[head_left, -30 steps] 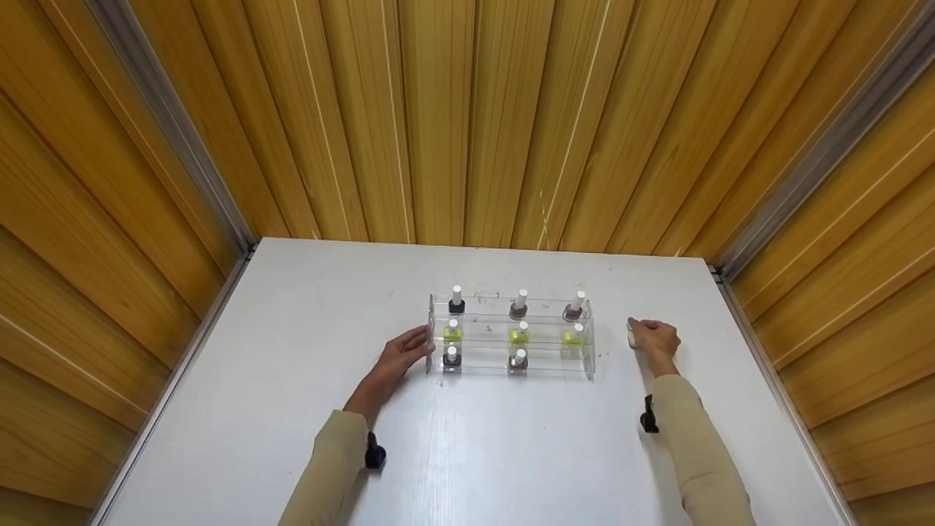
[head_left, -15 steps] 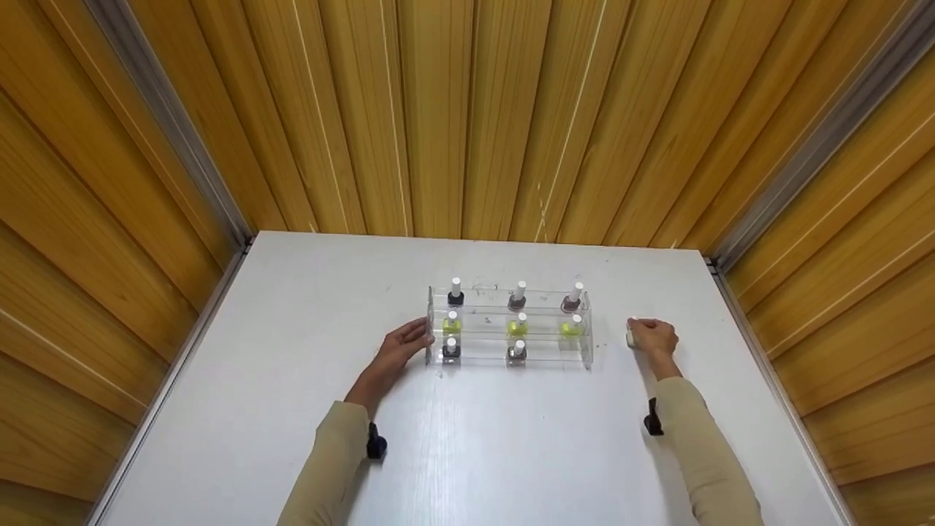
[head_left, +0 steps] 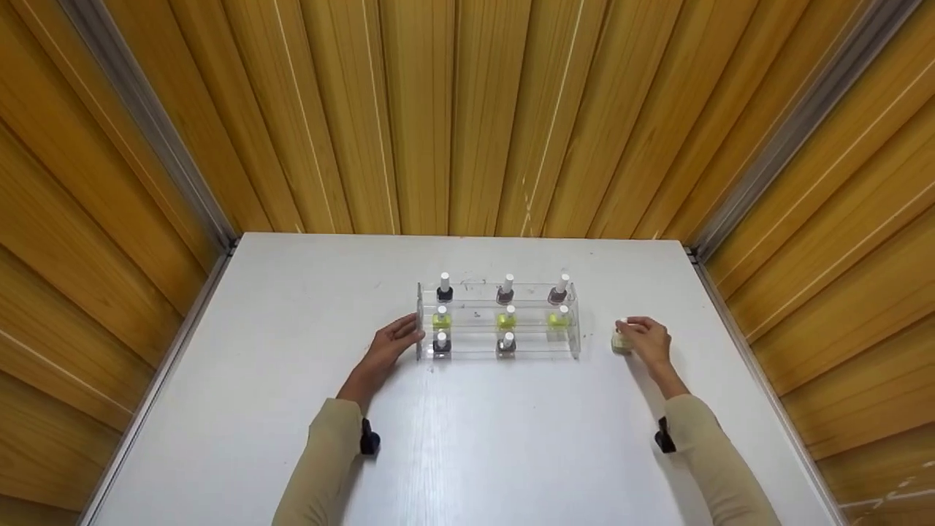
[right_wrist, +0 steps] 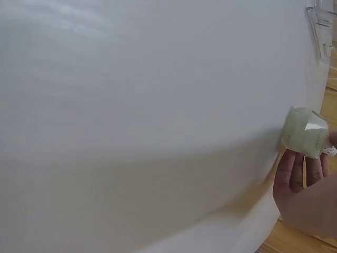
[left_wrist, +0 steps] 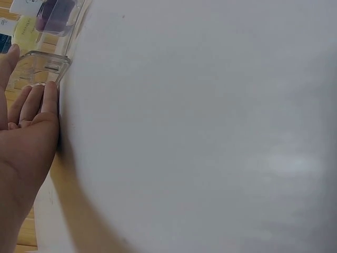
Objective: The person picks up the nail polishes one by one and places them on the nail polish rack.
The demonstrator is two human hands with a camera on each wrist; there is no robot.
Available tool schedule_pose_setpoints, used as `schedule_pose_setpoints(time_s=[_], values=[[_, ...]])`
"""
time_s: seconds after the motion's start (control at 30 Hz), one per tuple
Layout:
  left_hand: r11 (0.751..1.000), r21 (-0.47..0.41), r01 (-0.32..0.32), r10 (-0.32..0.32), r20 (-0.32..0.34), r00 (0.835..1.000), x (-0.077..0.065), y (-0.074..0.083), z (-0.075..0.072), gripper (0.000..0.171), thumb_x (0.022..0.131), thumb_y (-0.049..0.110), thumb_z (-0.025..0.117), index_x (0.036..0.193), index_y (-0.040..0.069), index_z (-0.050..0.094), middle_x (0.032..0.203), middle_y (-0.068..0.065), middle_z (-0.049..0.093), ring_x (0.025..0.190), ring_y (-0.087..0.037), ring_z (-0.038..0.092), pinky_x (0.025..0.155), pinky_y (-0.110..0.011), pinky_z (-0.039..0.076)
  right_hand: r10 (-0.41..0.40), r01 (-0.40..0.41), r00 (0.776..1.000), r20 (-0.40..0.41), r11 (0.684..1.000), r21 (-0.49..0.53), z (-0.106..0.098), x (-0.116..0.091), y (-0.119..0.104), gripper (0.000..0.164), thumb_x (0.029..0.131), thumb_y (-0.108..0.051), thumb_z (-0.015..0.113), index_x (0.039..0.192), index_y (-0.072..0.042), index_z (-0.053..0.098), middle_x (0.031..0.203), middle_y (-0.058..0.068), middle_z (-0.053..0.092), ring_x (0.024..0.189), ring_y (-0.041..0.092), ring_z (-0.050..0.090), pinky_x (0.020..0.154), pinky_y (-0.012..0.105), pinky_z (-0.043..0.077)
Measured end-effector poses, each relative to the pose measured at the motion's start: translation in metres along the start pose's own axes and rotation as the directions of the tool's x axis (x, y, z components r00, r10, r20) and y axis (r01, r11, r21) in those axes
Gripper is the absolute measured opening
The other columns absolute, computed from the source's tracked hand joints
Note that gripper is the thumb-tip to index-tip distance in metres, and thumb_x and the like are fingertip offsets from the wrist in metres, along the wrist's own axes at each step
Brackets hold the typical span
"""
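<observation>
A clear acrylic tiered rack (head_left: 537, 351) stands on the white table. White-capped nail polish bottles fill places on its three tiers: dark ones on top, yellow-green ones (head_left: 507, 318) in the middle, and two dark ones below, at the left and centre. My left hand (head_left: 391, 345) rests against the rack's left end panel, fingers mostly straight; the left wrist view shows the fingertips (left_wrist: 50, 87) right at the panel. To the right of the rack, my right hand (head_left: 649, 342) pinches a pale, cream-green nail polish bottle (right_wrist: 304, 133) by its white cap, its base close to the table.
The white tabletop (head_left: 497, 446) stretches in front of the rack. Wood-patterned panels (head_left: 438, 117) rise behind and on both sides, with metal posts at the corners. Each forearm carries a black wrist camera (head_left: 370, 441).
The head view has shifted a little. My right hand has turned at the wrist, and more of the pale bottle now shows beneath its fingers. My left hand stays at the rack's side.
</observation>
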State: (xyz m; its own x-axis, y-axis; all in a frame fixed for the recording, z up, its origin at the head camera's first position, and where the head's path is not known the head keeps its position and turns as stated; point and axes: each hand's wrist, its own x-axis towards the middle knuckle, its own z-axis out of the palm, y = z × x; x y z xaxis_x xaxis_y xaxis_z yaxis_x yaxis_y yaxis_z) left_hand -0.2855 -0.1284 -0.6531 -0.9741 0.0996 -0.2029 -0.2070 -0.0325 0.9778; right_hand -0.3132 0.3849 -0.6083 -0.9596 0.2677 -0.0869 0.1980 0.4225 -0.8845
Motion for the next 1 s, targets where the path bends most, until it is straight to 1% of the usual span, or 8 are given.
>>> schedule_pose_setpoints(time_s=[0.13,0.23,0.4,0.57,0.7,0.87,0.93,1.0], values=[[1.0,-0.01,-0.001,0.001,-0.005,1.0,0.001,0.0,-0.003,0.065,0.093,0.025,0.076,0.151,0.008,0.05,0.156,-0.019,0.048,0.152,-0.033,0.036,0.127,-0.049,0.027,-0.036,0.034,0.999,0.013,0.997,0.074,0.0,-0.009,-0.013,0.041,0.094,-0.023,0.076,0.12,0.006,0.064,0.077,-0.02,0.069,0.074,-0.005,0.064,0.067,0.015,0.055],[1.0,-0.012,0.016,-0.017,-0.011,1.0,0.001,0.0,-0.003,0.065,0.093,0.025,0.077,0.151,0.009,0.05,0.157,-0.018,0.048,0.153,-0.033,0.036,0.127,-0.048,0.026,-0.07,0.07,0.998,-0.005,0.993,0.099,0.001,-0.015,-0.027,0.037,0.093,-0.02,0.077,0.116,0.006,0.065,0.074,-0.021,0.068,0.073,-0.005,0.065,0.069,0.017,0.058],[1.0,-0.02,0.022,-0.023,-0.025,0.999,0.0,0.002,-0.003,0.065,0.093,0.024,0.076,0.151,0.009,0.05,0.156,-0.018,0.049,0.152,-0.033,0.036,0.128,-0.049,0.024,-0.137,0.137,0.991,-0.009,0.986,0.097,0.007,-0.026,-0.054,0.035,0.091,-0.019,0.078,0.113,0.005,0.067,0.076,-0.019,0.069,0.073,-0.006,0.066,0.07,0.016,0.058],[0.999,-0.041,0.004,-0.005,-0.016,1.0,0.0,0.001,-0.002,0.064,0.094,0.023,0.075,0.151,0.007,0.049,0.155,-0.018,0.05,0.151,-0.033,0.038,0.128,-0.049,0.025,-0.193,0.19,0.98,0.042,0.979,0.066,0.014,-0.036,-0.073,0.036,0.091,-0.022,0.078,0.114,0.005,0.067,0.083,-0.013,0.074,0.077,-0.006,0.066,0.071,0.013,0.055],[0.999,-0.046,-0.008,0.008,0.001,1.0,0.001,-0.001,0.0,0.063,0.095,0.021,0.074,0.151,0.006,0.049,0.155,-0.02,0.049,0.151,-0.033,0.038,0.127,-0.049,0.025,-0.212,0.208,0.973,0.089,0.977,0.047,0.021,-0.041,-0.078,0.037,0.092,-0.022,0.078,0.115,0.005,0.066,0.091,-0.004,0.078,0.079,-0.006,0.066,0.072,0.012,0.054],[1.0,-0.03,0.005,-0.005,-0.003,1.0,0.0,0.001,0.001,0.062,0.095,0.022,0.074,0.151,0.009,0.05,0.158,-0.019,0.046,0.153,-0.033,0.035,0.127,-0.049,0.025,-0.246,0.242,0.96,0.138,0.969,0.045,0.03,-0.047,-0.079,0.037,0.092,-0.019,0.078,0.119,0.004,0.067,0.102,0.011,0.079,0.084,-0.004,0.069,0.076,0.012,0.055],[1.0,-0.028,0.01,-0.01,-0.007,1.0,-0.001,0.002,0.001,0.063,0.095,0.022,0.075,0.151,0.01,0.05,0.158,-0.019,0.046,0.153,-0.032,0.035,0.127,-0.049,0.025,-0.268,0.267,0.951,0.153,0.963,0.03,0.034,-0.049,-0.079,0.036,0.091,-0.018,0.078,0.119,0.003,0.069,0.104,0.015,0.079,0.087,-0.001,0.07,0.078,0.012,0.055],[1.0,-0.025,0.008,-0.008,-0.007,1.0,-0.002,0.002,0.001,0.063,0.094,0.022,0.075,0.151,0.009,0.05,0.158,-0.019,0.046,0.153,-0.032,0.035,0.128,-0.048,0.025,-0.282,0.286,0.944,0.169,0.958,0.005,0.038,-0.05,-0.077,0.032,0.091,-0.018,0.079,0.116,0.001,0.071,0.105,0.016,0.079,0.091,0.003,0.072,0.078,0.012,0.054]])
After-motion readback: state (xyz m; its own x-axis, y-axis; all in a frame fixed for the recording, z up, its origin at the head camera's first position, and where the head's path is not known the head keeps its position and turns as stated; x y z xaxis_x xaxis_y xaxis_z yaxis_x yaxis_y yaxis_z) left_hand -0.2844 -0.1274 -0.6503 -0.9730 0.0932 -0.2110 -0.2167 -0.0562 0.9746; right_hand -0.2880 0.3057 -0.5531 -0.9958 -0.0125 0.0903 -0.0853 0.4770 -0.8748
